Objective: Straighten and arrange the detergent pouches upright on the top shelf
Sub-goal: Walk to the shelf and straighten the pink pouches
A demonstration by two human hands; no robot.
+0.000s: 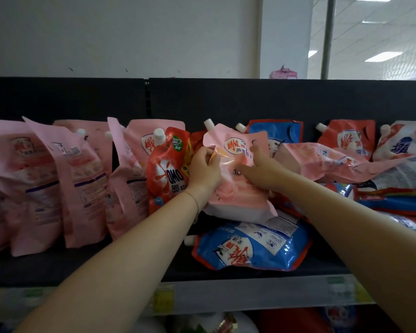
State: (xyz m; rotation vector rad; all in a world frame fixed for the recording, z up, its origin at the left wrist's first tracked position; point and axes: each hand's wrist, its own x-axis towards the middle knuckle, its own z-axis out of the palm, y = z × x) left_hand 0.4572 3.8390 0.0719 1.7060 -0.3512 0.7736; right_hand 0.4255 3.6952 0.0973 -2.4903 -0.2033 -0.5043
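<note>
Both hands | left hand (204,170) pinches pink pouch (235,198) edge | right hand (259,171) grips opposite side | likely standing it upright

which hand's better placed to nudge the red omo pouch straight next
Left, probably. The left hand grips the pink pouch by its left edge, right beside the red OMO pouch; the right hand is on its far side.

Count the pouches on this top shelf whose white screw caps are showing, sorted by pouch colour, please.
Pink pouches: 3
Red pouches: 2
Blue pouches: 2
White pouch: 1
Total: 8
</note>
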